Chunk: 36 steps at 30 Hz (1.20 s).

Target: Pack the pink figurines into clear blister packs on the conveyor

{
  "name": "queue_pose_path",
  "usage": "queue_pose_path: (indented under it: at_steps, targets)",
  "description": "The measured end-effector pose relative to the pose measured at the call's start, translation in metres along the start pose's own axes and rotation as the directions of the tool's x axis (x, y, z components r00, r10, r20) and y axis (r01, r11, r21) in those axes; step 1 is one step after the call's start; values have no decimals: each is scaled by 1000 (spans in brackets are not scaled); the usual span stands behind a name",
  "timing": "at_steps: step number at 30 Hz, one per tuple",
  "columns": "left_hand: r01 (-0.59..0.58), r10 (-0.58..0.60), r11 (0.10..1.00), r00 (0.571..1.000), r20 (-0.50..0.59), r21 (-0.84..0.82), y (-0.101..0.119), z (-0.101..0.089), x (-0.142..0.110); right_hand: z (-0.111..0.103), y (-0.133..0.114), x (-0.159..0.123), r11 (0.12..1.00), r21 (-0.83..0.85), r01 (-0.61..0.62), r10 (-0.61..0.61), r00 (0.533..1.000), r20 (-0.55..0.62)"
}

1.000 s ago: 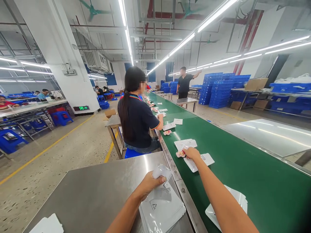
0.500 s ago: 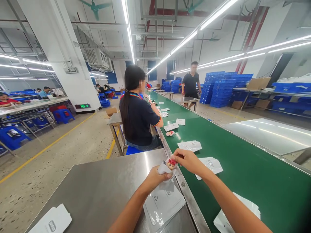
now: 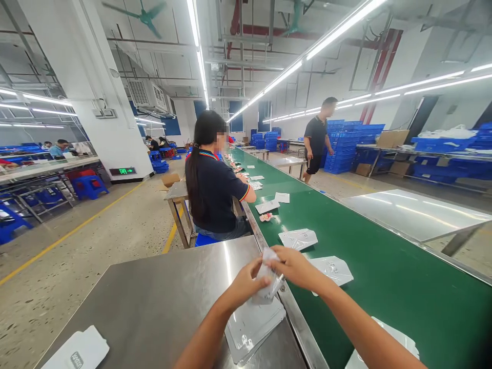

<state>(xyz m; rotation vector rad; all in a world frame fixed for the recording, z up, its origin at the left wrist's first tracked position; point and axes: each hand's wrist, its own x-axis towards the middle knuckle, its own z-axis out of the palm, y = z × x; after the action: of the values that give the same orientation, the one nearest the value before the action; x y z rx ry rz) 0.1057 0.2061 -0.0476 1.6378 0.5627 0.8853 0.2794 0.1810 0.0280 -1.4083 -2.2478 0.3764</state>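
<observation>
Factory floor w/ a green belt (image 3: 369,277) is being viewed from the head cam. At the steel table (image 3: 161,302) edge, a clear pouch (image 3: 269,279) is being pinched by both hands: left hand (image 3: 246,284) and right hand (image 3: 294,266) are clamped on it, touching. Pouch stack (image 3: 249,328) is lying just below. A co-worker (image 3: 213,189) is sitting ahead.

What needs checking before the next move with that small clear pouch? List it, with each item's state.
1. Left hand grips the small clear plastic pouch: ok.
2. Right hand pinches the pouch top: ok.
3. Contents seated inside the pouch: cannot tell.
4. Stack of flat clear bags within reach on the steel table: ok.
5. More white pouches lying on the green conveyor belt: ok.
</observation>
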Motion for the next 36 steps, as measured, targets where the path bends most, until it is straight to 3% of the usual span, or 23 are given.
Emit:
queue_pose_path:
  at_steps: [2, 4, 7, 9, 15, 20, 23, 25, 27, 28, 30, 31, 33, 35, 36]
  targets:
    - [88, -76, 989, 992, -99, 116, -12, -9, -5, -6, 27, 8, 977, -70, -199, 180, 959, -218]
    - [251, -158, 845, 961, -229, 472, -31, -14, -13, -10, 58, 17, 916, -89, -391, 338, 871, -356]
    - [237, -183, 593, 970, -158, 769, -59, -12, -23, -9, 98, 36, 851, -27, -525, 487, 807, -334]
    - [216, -172, 537, 974, -145, 815, -68, -8, -27, -3, 117, 51, 825, -13, -565, 531, 784, -322]
    - [225, -145, 609, 974, -171, 760, -65, -13, -29, 6, 157, 85, 728, -85, -680, 634, 715, -293]
    - [245, -108, 701, 965, -240, 669, -53, -21, -31, -20, 181, 70, 571, -202, -796, 790, 599, -129]
    - [299, -117, 742, 939, -323, 601, -41, -21, -29, -35, 171, 55, 510, -287, -811, 808, 566, -163]
    - [306, -130, 790, 930, -343, 531, -33, -20, -26, -39, 149, 47, 505, -339, -794, 748, 598, -288]
    - [268, -134, 864, 939, -317, 427, -24, -18, -22, -35, 115, 41, 630, -351, -693, 580, 720, -380]
    - [234, -124, 900, 946, -298, 367, -20, -17, -20, -31, 96, 37, 749, -327, -577, 470, 809, -352]
    - [157, -84, 956, 956, -282, 248, -12, -18, -15, -17, 58, 30, 972, -95, -217, 210, 975, -77]
    - [126, -66, 973, 956, -286, 195, -9, -19, -13, -9, 41, 25, 995, 17, -95, 94, 994, 51]
    - [104, -75, 989, 964, -256, 102, -4, -25, -10, 7, 14, 18, 997, 70, 44, -53, 991, 122]
    - [175, -175, 985, 983, -60, -1, 1, -33, -10, 19, -3, 15, 993, 25, 117, -119, 988, 95]
    - [244, -240, 969, 968, 78, -45, 2, -37, -10, 22, -6, 17, 989, 31, 146, -148, 985, 91]
